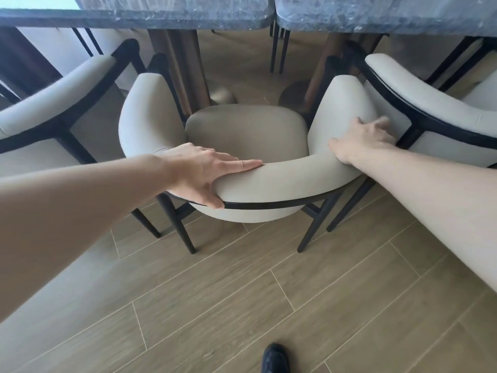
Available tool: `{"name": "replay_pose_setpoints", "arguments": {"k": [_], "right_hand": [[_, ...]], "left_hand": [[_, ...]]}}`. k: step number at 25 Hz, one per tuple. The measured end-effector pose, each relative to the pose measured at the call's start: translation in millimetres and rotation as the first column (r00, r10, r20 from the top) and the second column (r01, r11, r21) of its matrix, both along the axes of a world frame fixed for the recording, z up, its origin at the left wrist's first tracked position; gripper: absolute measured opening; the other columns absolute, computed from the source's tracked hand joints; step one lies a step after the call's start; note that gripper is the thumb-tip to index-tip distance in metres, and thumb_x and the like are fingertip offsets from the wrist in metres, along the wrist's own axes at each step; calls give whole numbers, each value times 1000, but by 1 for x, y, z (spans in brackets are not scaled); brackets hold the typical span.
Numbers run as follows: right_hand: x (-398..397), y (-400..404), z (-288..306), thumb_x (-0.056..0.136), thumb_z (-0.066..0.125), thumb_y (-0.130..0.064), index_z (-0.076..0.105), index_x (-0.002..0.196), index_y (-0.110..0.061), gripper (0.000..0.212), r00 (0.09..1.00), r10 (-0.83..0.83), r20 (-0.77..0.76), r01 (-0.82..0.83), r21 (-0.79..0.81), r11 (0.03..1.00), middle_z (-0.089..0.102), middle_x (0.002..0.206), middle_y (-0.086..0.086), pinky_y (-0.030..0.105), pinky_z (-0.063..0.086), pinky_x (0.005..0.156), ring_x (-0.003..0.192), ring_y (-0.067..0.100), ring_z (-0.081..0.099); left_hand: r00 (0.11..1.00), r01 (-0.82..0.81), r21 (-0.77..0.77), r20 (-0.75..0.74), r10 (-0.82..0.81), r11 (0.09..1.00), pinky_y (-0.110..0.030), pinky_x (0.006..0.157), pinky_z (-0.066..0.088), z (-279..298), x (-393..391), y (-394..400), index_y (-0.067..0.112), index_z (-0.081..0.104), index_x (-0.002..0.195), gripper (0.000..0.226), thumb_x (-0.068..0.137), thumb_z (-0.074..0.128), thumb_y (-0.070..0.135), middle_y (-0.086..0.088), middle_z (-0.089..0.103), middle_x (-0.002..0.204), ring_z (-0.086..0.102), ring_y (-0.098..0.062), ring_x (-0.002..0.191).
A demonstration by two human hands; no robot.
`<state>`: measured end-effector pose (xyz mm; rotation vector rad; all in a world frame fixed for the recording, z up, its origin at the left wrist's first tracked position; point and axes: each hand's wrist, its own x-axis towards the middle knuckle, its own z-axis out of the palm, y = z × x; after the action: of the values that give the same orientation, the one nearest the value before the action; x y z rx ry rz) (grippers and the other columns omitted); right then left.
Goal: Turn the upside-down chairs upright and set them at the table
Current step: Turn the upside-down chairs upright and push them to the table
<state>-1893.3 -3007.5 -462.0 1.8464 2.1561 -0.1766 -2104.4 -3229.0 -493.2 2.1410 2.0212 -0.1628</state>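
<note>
Hands rest on the upright middle chair [269, 181] facing the table [161, 18]: your left hand [201, 170] clasps its curved backrest, fingers together; your right hand [363, 138] grips its right arm.

1. Counter [134, 12] above both hands: top edge crops it.
2. Left chair [53, 98], outside left hand [199, 170]: cropped by frame edge.
3. Right chair [430, 103], beyond right hand [360, 141]: cropped too.
4. Shoe [274, 358] below hands: cut off.
5. Right fingertips blurred.
</note>
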Motion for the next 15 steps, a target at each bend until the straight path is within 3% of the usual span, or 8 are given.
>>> {"name": "replay_pose_setpoints", "arguments": {"k": [1, 2, 3, 5, 6, 9, 12, 15], "right_hand": [[2, -1, 2, 93, 48, -56, 37, 144, -20, 64, 976, 213, 43, -215, 62, 975, 29, 144, 21, 38, 46, 75, 113, 41, 48], [4, -5, 4, 90, 45, -67, 39, 144, -24, 70, 894, 448, 7, -447, 66, 892, 29, 149, 16, 42, 46, 86, 125, 40, 44], [6, -13, 8, 82, 44, -78, 38, 145, -29, 80, 784, 610, -116, -614, 4, 789, 31, 150, 8, 46, 44, 93, 131, 35, 41], [4, -43, 18, 62, 45, -94, 26, 149, -34, 107, 637, 724, -265, -766, -120, 631, 35, 148, 0, 49, 44, 99, 132, 27, 44], [5, -58, 15, 55, 48, -96, 18, 150, -32, 119, 585, 789, -190, -811, -135, 569, 36, 147, 1, 51, 45, 99, 130, 28, 45], [9, -85, -4, 51, 61, -89, 9, 153, -19, 135, 497, 863, 96, -860, -84, 504, 42, 140, 8, 56, 44, 96, 127, 32, 46], [5, -78, -10, 57, 66, -82, 36, 132, -16, 105, 522, 848, 88, -852, 4, 524, 53, 122, 5, 54, 44, 94, 116, 29, 53], [5, -61, -17, 55, 58, -87, 41, 103, -19, 84, 407, 910, 83, -913, 78, 401, 56, 97, -3, 39, 45, 72, 95, 24, 60]], "left_hand": [[1000, 2, 7, -2, -2, 1000, -42, 74, 52, 0, 4, -4, 57, -2, 154, 110, 64, 58, 73, 14, 54, 143, 63, -23, 112], [1000, -28, 5, 3, 28, 1000, -47, 90, 50, -1, 7, -9, 51, -1, 156, 111, 65, 60, 72, 9, 49, 149, 59, -27, 121], [998, -67, -1, -17, 67, 998, -49, 104, 42, -2, 11, -14, 45, 0, 157, 115, 66, 64, 73, 2, 41, 156, 51, -29, 131], [988, -128, -28, -88, 125, 991, -51, 118, 24, 2, 15, -24, 36, -2, 159, 125, 66, 70, 78, -6, 21, 167, 31, -30, 148], [985, -141, -36, -107, 137, 989, -53, 120, 20, 4, 18, -28, 32, -2, 160, 128, 66, 71, 79, -8, 15, 168, 26, -31, 151], [973, -192, -3, -134, 190, 981, -56, 116, 28, 8, 20, -36, 28, 9, 161, 130, 61, 73, 80, -8, 25, 165, 32, -34, 146], [965, -217, -19, -152, 212, 976, -47, 97, 48, 13, 11, -26, 37, 29, 149, 114, 54, 66, 88, 7, 55, 139, 54, -26, 122], [966, -132, -39, -231, 119, 991, -37, 75, 54, 17, 1, -17, 39, 35, 140, 104, 54, 54, 94, 14, 62, 120, 62, -22, 103]]}}
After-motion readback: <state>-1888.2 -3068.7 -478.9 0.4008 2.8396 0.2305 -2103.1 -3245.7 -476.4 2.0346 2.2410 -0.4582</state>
